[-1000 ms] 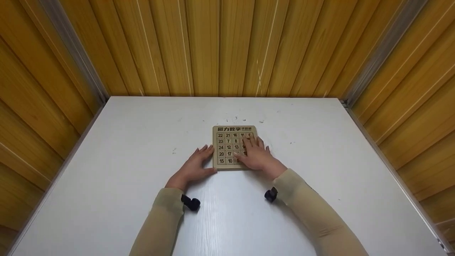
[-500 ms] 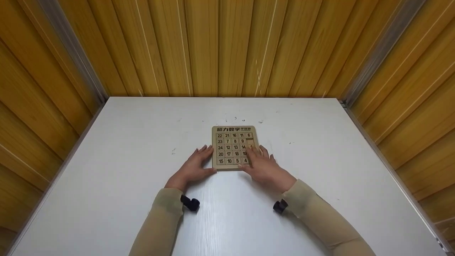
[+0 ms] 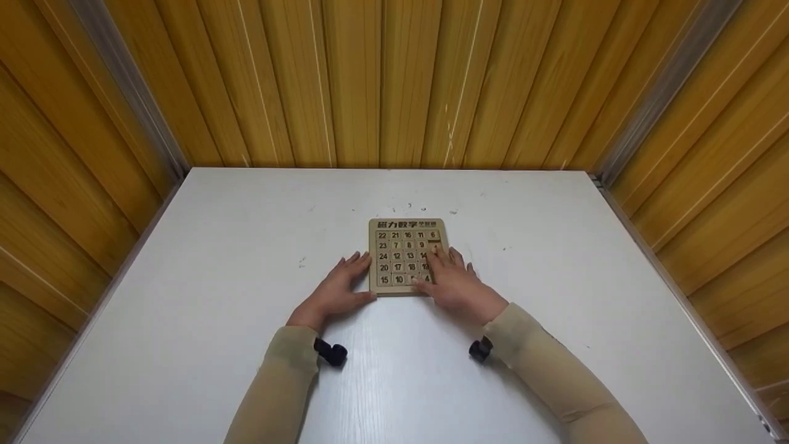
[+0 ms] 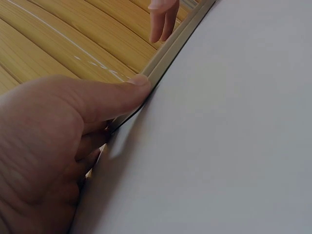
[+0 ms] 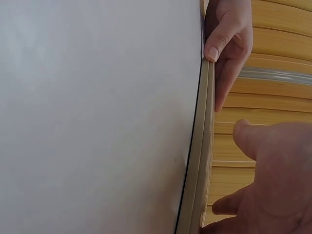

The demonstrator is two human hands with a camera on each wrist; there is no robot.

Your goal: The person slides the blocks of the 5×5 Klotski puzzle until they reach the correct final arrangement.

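A wooden number slide puzzle lies flat on the white table, with dark characters along its top and rows of numbered tiles below. My left hand holds its near left corner, fingers along the left side and thumb at the near edge; the left wrist view shows the thumb against that edge. Over the puzzle's right column, my right hand touches a tile with outstretched fingertips, just below a narrow gap under the 6. Its fingers cover some lower right tiles. In the right wrist view its thumb stands above the puzzle.
The white table extends around the puzzle, with small dark marks beyond it. Yellow wood-patterned walls rise at the back and both sides. Black wrist cameras sit on both sleeves.
My right hand first draws back toward the near right, uncovering a gap under the 6. It then moves slightly forward, and the tile below slides up into most of that gap. The left hand stays.
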